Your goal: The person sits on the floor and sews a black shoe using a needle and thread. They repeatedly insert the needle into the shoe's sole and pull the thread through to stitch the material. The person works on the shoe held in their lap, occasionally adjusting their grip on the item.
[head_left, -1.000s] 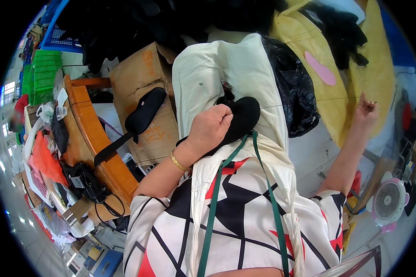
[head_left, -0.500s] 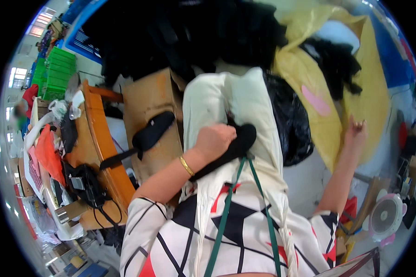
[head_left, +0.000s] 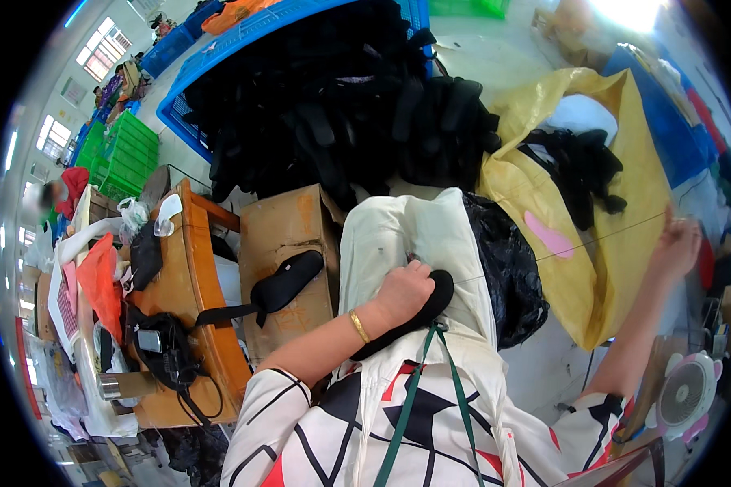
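Black sole-shaped piece (head_left: 441, 294) stays gripped in my left fingers (head_left: 418, 278); right fingers (head_left: 676, 230), pinching a thread (head_left: 624, 230), now sit farther from it than just before.

Footwear piece (head_left: 443, 294), black, rounded end exposed, middle covered; lies slantwise across the lap (head_left: 475, 304). Thread (head_left: 609, 234), dark, thin; runs straight and taut from it, toward upper right.

Left hand (head_left: 408, 290) grasps a black sole-shaped piece (head_left: 439, 300) on the person's lap; raised right hand (head_left: 679, 242) holds a taut dark thread (head_left: 617, 231) leading toward it. Ahead, a blue crate (head_left: 417, 18) contains heaped black pieces (head_left: 317, 122).
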Tool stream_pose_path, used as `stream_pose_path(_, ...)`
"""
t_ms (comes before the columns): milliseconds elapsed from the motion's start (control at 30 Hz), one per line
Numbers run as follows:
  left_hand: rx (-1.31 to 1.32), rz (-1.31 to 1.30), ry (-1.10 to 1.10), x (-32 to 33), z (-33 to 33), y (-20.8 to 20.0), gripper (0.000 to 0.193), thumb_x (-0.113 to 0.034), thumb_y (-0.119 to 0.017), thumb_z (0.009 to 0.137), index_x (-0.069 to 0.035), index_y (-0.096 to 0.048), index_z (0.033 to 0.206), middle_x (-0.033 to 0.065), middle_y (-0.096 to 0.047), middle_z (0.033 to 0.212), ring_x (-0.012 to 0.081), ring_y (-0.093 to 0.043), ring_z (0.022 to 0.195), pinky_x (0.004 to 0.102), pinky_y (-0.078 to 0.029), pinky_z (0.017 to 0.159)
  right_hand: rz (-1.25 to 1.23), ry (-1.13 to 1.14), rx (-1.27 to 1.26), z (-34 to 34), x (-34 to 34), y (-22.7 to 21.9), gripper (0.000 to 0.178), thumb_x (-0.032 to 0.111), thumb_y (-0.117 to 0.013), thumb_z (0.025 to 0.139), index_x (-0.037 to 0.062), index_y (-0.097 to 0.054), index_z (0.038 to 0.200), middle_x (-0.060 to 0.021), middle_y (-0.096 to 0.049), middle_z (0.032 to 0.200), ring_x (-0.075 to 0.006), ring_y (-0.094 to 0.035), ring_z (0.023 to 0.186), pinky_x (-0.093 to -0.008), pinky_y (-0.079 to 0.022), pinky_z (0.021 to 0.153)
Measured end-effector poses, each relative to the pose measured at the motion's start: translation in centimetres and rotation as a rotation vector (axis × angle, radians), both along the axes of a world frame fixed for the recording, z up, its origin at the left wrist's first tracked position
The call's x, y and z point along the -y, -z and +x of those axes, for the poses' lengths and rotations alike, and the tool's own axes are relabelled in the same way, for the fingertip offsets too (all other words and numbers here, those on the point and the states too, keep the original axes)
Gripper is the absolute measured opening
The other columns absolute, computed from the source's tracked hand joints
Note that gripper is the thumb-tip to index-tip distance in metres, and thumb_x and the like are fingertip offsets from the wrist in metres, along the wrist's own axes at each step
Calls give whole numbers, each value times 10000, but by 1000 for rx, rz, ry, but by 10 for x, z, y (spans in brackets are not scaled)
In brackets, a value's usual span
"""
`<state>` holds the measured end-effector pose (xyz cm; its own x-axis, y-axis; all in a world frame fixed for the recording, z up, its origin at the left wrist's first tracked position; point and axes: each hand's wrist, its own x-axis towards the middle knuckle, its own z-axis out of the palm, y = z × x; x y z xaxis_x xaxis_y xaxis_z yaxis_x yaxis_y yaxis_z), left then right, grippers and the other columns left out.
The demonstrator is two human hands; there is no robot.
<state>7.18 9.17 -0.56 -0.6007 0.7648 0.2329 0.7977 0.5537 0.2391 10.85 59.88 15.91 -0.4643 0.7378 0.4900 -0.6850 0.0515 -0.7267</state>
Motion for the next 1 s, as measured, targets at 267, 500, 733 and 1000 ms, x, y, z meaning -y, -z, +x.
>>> stream_pose_path(267, 429, 225, -276, 18, 3, 7, 127, -157, -632, 868, -47, -668, 819, 131, -624, 859, 326, -628, 836, 407, -520, 721, 437, 50, 584, -12, 158, 36, 106, 75, -614, 974, 38, -613, 1074, -34, -648, 884, -119, -610, 846, -248, -485, 782)
stream_pose_path(500, 924, 480, -376, 25, -13, 35, 168, -146, -683, 913, 19, -706, 931, 14, -662, 830, 109, -593, 760, 255, -489, 728, 1571, -547, 876, -3, 275, 128, 174, 35, -617, 756, 78, -663, 918, -85, -628, 921, -274, -637, 958, -373, -541, 763)
stream_pose_path(733, 1243, 637, -472, 28, -15, 40, 139, -170, -686, 922, -34, -712, 920, -16, -672, 811, 51, -555, 688, 208, -444, 603, 1584, -581, 762, -1, 310, 128, 106, 162, -657, 820, 70, -629, 863, -83, -603, 856, -277, -642, 864, -403, -527, 673)
stream_pose_path(1000, 1423, 750, -556, 26, -14, 32, 121, -181, -696, 914, -64, -726, 909, -23, -679, 808, 55, -561, 677, 202, -436, 576, 1596, -882, 1205, 29, 336, 149, 443, 481, -673, 848, 49, -683, 750, -157, -688, 745, -344, -679, 766, -448, -523, 676)
